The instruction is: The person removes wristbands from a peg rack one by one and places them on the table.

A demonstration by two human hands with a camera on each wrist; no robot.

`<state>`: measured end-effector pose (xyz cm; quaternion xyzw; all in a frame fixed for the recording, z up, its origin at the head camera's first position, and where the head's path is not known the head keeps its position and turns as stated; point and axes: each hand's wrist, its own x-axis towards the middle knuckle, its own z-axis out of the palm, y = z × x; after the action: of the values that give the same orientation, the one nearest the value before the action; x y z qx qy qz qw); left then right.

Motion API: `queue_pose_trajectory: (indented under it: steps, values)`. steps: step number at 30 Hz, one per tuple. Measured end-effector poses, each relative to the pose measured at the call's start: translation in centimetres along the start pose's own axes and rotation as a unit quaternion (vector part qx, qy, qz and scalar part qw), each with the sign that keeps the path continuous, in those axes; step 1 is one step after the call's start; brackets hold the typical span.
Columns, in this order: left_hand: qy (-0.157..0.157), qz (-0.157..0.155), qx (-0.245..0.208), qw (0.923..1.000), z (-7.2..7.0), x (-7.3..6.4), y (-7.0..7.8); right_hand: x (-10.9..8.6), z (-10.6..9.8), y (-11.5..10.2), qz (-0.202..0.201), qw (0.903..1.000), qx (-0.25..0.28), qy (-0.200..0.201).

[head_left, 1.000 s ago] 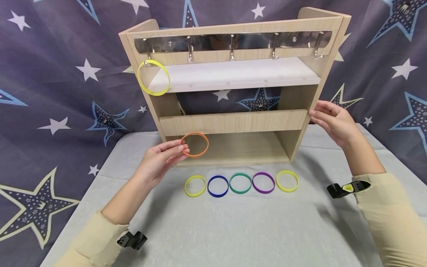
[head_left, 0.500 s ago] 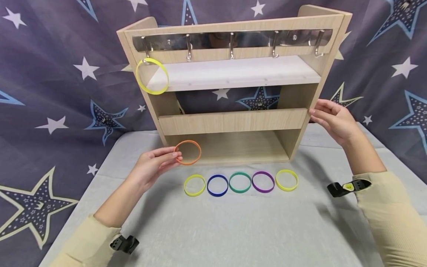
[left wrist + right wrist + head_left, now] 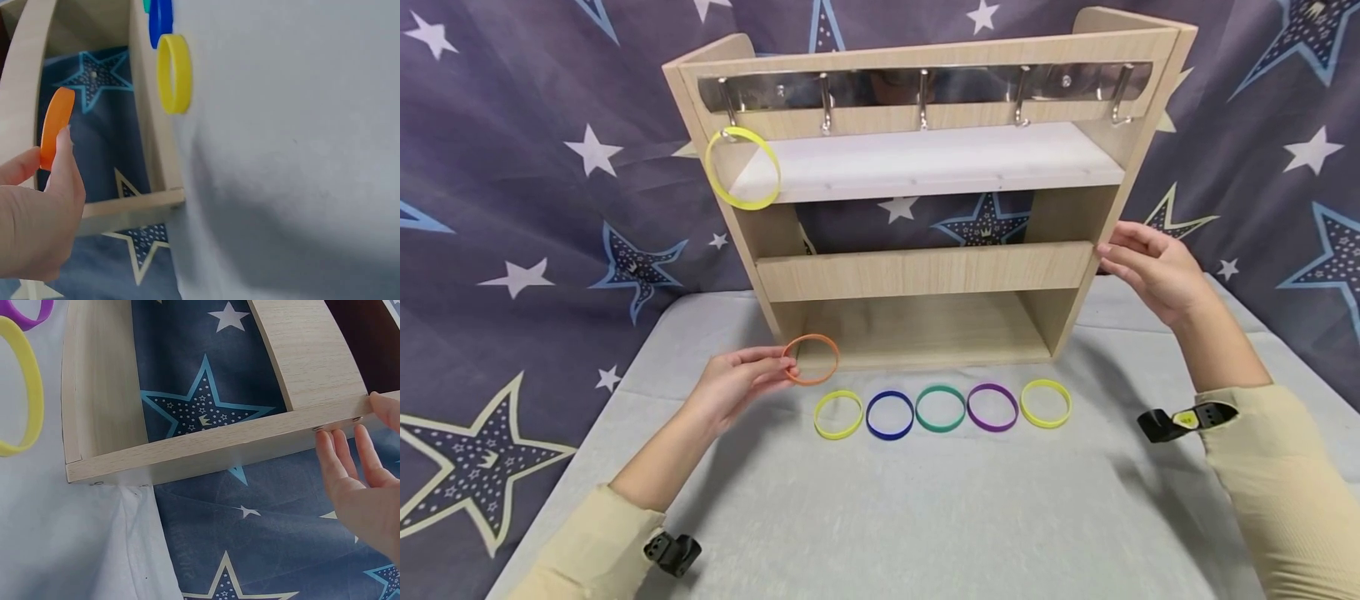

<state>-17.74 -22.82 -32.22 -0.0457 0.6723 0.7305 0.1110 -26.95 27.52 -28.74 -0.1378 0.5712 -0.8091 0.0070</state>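
Note:
My left hand pinches an orange silicone wristband between thumb and fingers, just in front of the shelf's lower left corner. In the left wrist view the band shows nearly edge-on at the fingertips. My right hand rests on the right side of a small wooden shelf; in the right wrist view, fingertips touch the outer face and the thumb lies at the front edge. From the leftmost hook hangs a yellow wristband.
On the grey cloth before the shelf lies a row of wristbands: yellow, blue, green, purple and yellow. A metal strip with several hooks crosses the shelf's top. A star-patterned curtain hangs behind.
My left hand has moved down and to the left with the orange wristband, away from the shelf's middle. My right hand stays at the shelf's side.

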Motion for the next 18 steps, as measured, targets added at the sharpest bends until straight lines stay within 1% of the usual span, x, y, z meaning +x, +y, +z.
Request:
queue_pose_trajectory:
  steps: [6,10,11,14,17,18]
  values:
    - [-0.03,-0.027,0.029,0.9988,-1.4,0.5,-1.0,-0.1,0.1,-0.1,0.002,0.9998,-0.018,-0.003]
    - [-0.046,-0.045,0.056,0.9964,-2.3,0.8,-1.6,0.0,0.3,-0.2,0.001,0.9991,-0.042,0.006]
    - [-0.05,-0.049,0.061,0.9957,-2.5,0.9,-1.8,0.0,0.3,-0.2,0.002,0.9994,-0.035,0.004]
    - [-0.059,-0.06,0.079,0.9934,-3.1,1.1,-2.2,0.0,0.3,-0.2,0.002,0.999,-0.044,0.01]
    - [-0.06,-0.074,0.086,0.9918,-3.6,1.2,-2.6,-0.1,0.3,-0.2,0.004,0.9992,-0.038,0.009]
    - [-0.059,-0.078,0.087,0.9914,-3.7,1.2,-2.8,-0.1,0.3,-0.2,0.004,0.9988,-0.047,0.013]
